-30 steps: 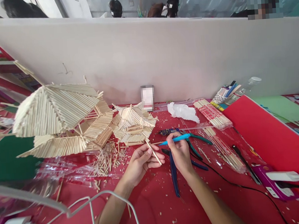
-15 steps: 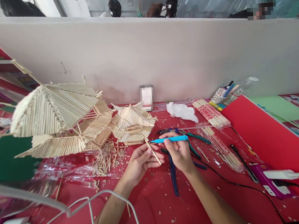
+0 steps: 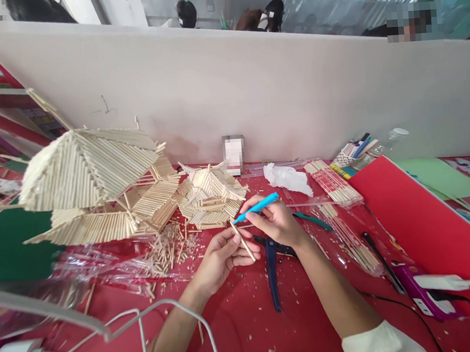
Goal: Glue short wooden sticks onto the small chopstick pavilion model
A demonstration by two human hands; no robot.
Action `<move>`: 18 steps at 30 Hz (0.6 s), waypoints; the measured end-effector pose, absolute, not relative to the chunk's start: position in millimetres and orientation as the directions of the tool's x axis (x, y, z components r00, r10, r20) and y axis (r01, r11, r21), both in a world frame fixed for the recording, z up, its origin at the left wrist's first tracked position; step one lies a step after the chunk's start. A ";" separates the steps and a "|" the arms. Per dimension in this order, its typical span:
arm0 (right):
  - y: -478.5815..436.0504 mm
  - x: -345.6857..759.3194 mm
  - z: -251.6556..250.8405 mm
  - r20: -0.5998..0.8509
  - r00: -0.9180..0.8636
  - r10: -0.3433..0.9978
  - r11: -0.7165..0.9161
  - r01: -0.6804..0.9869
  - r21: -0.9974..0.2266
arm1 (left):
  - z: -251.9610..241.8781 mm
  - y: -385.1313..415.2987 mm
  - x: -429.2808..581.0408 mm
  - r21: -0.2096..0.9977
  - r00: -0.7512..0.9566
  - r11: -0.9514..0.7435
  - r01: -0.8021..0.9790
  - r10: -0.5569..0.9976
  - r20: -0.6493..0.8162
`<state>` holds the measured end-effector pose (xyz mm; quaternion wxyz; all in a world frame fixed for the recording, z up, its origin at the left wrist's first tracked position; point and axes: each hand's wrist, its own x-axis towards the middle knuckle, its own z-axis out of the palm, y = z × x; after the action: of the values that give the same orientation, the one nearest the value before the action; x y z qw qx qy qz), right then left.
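Observation:
My left hand [image 3: 220, 255] pinches a short wooden stick [image 3: 244, 242] that slants up and to the left. In my right hand [image 3: 276, 221] is a blue pen [image 3: 259, 206], its tip at the upper end of the stick; whether it touches I cannot tell. Just beyond the hands stands a small pavilion model [image 3: 210, 191] built of sticks. A bigger stick model [image 3: 89, 170] with a pitched roof rises to its left. Under my right hand lies a pair of blue-handled pliers [image 3: 272, 272], partly hidden by the hand.
Cut stick pieces [image 3: 164, 261] and plastic wrap [image 3: 104, 265] litter the left. Right are packs of sticks [image 3: 332, 182], crumpled tissue [image 3: 287, 179], red board [image 3: 415, 227] and a purple power strip [image 3: 422, 291]. A white cable [image 3: 175, 303] crosses the front left; a pale partition [image 3: 253, 89] stands behind.
My right hand has moved up and left, bringing the pen onto a steeper slant with its tip at the stick's end. My left hand and the stick have barely shifted.

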<state>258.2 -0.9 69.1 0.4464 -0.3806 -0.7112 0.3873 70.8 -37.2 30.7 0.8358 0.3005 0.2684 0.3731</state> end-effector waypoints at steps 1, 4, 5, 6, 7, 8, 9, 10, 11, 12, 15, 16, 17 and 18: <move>-0.6 258.3 68.4 0.335 -0.322 0.886 0.412 0.213 -0.886 | 30.5 -37.1 70.8 0.701 0.577 0.542 -0.464 0.785 -0.225; -0.2 257.8 67.8 0.341 -0.319 0.884 0.428 0.260 -0.866 | 29.8 -37.0 70.8 0.696 0.580 0.544 -0.468 0.783 -0.222; 0.0 257.7 68.0 0.347 -0.314 0.884 0.435 0.275 -0.857 | 29.5 -37.0 70.8 0.694 0.582 0.545 -0.470 0.782 -0.220; 0.3 257.7 68.3 0.356 -0.308 0.883 0.443 0.288 -0.849 | 29.2 -37.1 70.8 0.693 0.585 0.546 -0.470 0.781 -0.218; 0.6 257.9 68.5 0.363 -0.301 0.882 0.449 0.297 -0.843 | 28.9 -37.1 70.8 0.693 0.586 0.547 -0.471 0.780 -0.218; 0.9 258.1 68.8 0.368 -0.296 0.881 0.452 0.303 -0.839 | 28.7 -37.1 70.8 0.692 0.587 0.547 -0.471 0.780 -0.217; 1.0 258.4 69.0 0.371 -0.294 0.881 0.455 0.309 -0.835 | 28.5 -37.0 70.9 0.693 0.587 0.547 -0.470 0.780 -0.218; 1.1 258.8 69.2 0.371 -0.294 0.881 0.456 0.313 -0.833 | 28.4 -37.0 70.9 0.693 0.587 0.547 -0.469 0.780 -0.218; 1.0 259.1 69.3 0.369 -0.298 0.880 0.456 0.316 -0.832 | 28.4 -37.0 70.9 0.694 0.587 0.547 -0.468 0.779 -0.219; 0.8 259.2 69.4 0.363 -0.304 0.881 0.453 0.319 -0.832 | 28.4 -36.9 70.9 0.694 0.587 0.547 -0.468 0.779 -0.219; -0.2 258.9 69.6 0.345 -0.312 0.885 0.440 0.323 -0.838 | 29.0 -37.0 70.7 0.694 0.585 0.547 -0.468 0.780 -0.220; -0.5 258.5 69.6 0.340 -0.312 0.887 0.435 0.321 -0.841 | 29.2 -37.1 70.7 0.694 0.584 0.547 -0.468 0.781 -0.221; -0.8 258.1 69.7 0.335 -0.312 0.889 0.430 0.319 -0.845 | 29.5 -37.2 70.7 0.694 0.584 0.548 -0.467 0.780 -0.223; -0.9 257.6 69.7 0.333 -0.311 0.890 0.428 0.316 -0.847 | 29.8 -37.2 70.8 0.694 0.585 0.548 -0.466 0.780 -0.223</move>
<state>257.6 -0.9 69.7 0.4188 -0.4111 -0.7337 0.3424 70.8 -37.2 29.8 0.8393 0.2969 0.2639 0.3711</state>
